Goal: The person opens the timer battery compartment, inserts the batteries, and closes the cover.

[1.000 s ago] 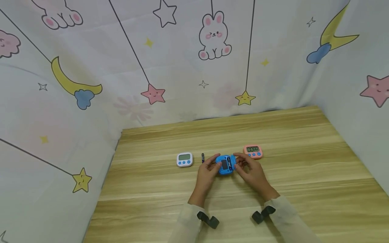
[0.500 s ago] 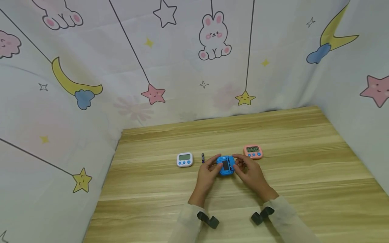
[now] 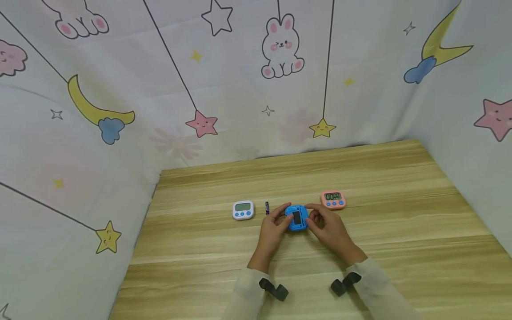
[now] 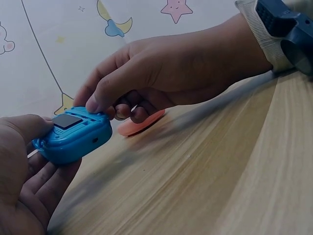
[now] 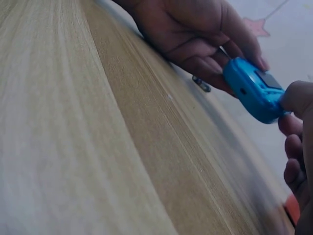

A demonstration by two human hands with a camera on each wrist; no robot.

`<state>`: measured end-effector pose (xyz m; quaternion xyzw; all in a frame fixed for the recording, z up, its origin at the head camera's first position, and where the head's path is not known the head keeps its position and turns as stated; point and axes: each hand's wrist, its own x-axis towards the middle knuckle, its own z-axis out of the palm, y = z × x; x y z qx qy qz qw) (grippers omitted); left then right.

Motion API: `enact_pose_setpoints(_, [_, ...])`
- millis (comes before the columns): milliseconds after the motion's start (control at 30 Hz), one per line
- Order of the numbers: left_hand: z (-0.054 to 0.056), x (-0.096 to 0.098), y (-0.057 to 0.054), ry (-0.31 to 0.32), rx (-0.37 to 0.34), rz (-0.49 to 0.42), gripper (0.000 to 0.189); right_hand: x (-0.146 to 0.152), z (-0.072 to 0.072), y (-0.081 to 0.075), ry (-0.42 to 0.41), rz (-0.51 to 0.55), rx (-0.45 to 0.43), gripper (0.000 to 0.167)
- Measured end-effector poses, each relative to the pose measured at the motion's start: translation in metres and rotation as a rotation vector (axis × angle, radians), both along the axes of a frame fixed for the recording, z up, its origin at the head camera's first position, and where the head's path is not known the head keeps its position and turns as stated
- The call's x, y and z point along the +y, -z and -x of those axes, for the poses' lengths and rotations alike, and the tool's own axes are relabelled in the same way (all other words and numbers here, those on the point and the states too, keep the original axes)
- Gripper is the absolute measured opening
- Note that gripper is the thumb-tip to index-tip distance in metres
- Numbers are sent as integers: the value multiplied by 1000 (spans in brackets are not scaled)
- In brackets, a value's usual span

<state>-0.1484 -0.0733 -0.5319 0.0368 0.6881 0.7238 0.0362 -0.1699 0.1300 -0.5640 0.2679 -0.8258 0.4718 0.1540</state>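
Observation:
A blue digital timer [image 3: 297,218] is held above the table with its back up, showing a dark square pad [image 4: 67,121] and a battery cover [image 4: 91,116] at its right end. My left hand [image 3: 273,226] grips the timer's left side, thumb on the back and fingers underneath. With thumb and index finger, my right hand [image 3: 331,227] pinches the cover end; its other fingers are curled beside the case. The timer's front screen faces down, out of sight.
On the wood-grain table [image 3: 192,249], a white timer [image 3: 243,210] with a blank screen lies left of the hands. Between it and the left hand is a small battery [image 3: 267,208]. A pink timer [image 3: 333,200] reading zeros lies just beyond the right hand. Patterned cloth [image 3: 240,89] stands behind.
The battery cover has slid left onto the blue timer, hiding the battery that showed in the slot before. My right hand moved slightly left with it; my left hand stayed nearly still.

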Motion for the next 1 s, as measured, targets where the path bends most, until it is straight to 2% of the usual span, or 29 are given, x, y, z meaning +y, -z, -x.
enact_pose_setpoints(500, [0,0,0,9,1,22,43,2,2,3,-29,18,-65,34])
enact_pose_setpoints(767, [-1,-1,-1,-9,5,-5,42,1,1,4,-32,66,-79,31])
enact_pose_setpoints(900, [-1,-1,-1,-2,-10,-20,41,0,0,1,-27,86,-125,31])
enact_pose_setpoints(1000, [-1,-2,-2,13,-14,-32,43,-1,-2,-3,-20,91,-196,30])
